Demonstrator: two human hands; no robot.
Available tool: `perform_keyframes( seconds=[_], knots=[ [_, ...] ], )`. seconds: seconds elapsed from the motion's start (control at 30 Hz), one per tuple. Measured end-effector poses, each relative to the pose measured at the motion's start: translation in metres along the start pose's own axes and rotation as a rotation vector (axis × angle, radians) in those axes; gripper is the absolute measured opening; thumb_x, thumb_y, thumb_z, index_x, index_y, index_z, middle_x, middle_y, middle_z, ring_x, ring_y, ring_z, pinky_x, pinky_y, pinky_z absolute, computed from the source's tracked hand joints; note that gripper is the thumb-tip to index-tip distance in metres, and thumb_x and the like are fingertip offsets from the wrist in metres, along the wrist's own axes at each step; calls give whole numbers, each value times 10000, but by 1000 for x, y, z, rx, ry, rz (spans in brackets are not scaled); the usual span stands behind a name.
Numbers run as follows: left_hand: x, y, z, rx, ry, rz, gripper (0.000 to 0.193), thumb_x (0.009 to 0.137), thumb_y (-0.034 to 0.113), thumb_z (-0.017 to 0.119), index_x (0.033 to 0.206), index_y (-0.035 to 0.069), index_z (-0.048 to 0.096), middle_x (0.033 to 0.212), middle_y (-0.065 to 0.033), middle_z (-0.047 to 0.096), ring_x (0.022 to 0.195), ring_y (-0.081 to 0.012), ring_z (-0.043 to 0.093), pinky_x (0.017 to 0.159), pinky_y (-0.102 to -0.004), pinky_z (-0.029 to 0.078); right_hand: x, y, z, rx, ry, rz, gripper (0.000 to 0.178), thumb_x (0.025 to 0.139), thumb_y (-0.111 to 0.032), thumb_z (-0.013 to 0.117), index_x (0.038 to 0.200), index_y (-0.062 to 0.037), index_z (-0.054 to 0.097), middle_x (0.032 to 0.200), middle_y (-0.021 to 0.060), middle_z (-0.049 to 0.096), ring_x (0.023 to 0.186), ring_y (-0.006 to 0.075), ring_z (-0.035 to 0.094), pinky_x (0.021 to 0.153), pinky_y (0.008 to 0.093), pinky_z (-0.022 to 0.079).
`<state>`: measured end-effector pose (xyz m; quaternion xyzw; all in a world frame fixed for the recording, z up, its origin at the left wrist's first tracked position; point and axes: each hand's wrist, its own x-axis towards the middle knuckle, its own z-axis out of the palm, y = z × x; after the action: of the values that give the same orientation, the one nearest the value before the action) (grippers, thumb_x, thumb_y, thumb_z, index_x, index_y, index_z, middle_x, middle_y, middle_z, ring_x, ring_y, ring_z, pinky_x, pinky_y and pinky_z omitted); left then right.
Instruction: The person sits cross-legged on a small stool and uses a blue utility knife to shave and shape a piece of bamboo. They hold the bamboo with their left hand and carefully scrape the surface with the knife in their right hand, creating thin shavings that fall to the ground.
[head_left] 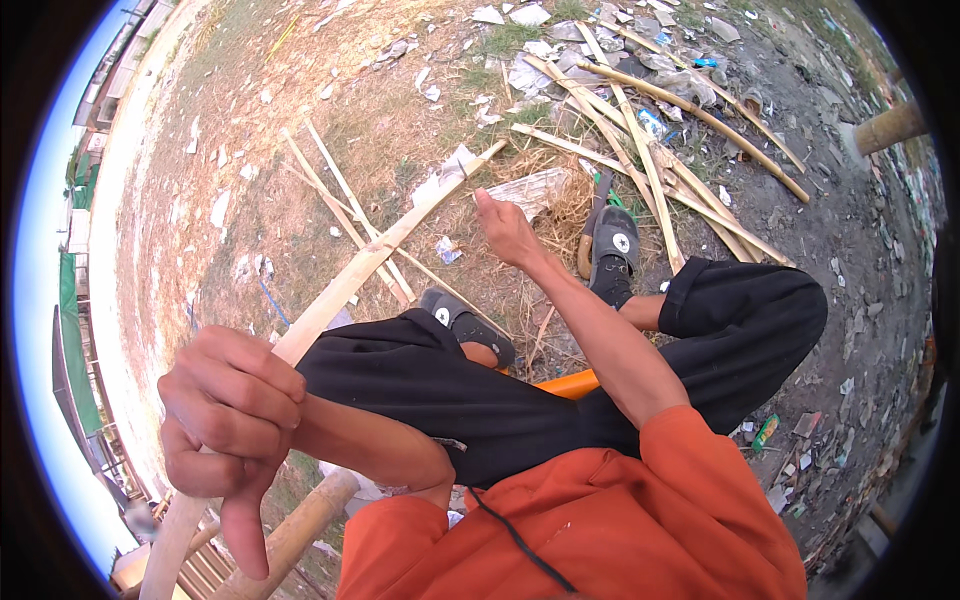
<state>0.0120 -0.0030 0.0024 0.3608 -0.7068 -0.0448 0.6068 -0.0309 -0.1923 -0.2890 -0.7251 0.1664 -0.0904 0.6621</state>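
My left hand [228,415] is closed around a long, pale split-bamboo strip [350,275]. The strip slants from the lower left up to the middle, and its far end tapers off just beyond my right hand. Near that far end, my right hand [508,228] is curled, thumb pointing up and left, beside the strip and apart from it. Whatever its fingers hold, if anything, is hidden. A knife with a dark blade [600,195] and a wooden handle [585,256] lies by my right shoe [614,245].
Several bamboo strips [640,150] and a round bamboo pole [715,122] lie ahead to the right. Two thin strips cross [350,215] ahead to the left. Thick bamboo poles show at the lower left [300,530] and right edge [890,128]. An orange seat [568,385] shows beneath me. Litter covers the ground.
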Motion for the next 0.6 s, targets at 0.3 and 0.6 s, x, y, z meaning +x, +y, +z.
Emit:
perform_keyframes(
  seconds=[0.3,0.6],
  knots=[
    [-14,4,-4,40,224,27,600,658,633,744,627,130,419,475,21,446,343,-77,421,363,-202,391,12,-10,12,85,-58,-37,607,988,-458,332,620,14,427,520,64,374,542,166,360,533,372,343],
    [-15,5,2,9,232,19,566,668,566,779,610,129,424,465,28,453,347,-68,438,352,-198,394,8,14,14,-21,-25,-63,711,965,-561,269,588,15,446,510,112,394,532,222,390,563,423,372]
  ],
)
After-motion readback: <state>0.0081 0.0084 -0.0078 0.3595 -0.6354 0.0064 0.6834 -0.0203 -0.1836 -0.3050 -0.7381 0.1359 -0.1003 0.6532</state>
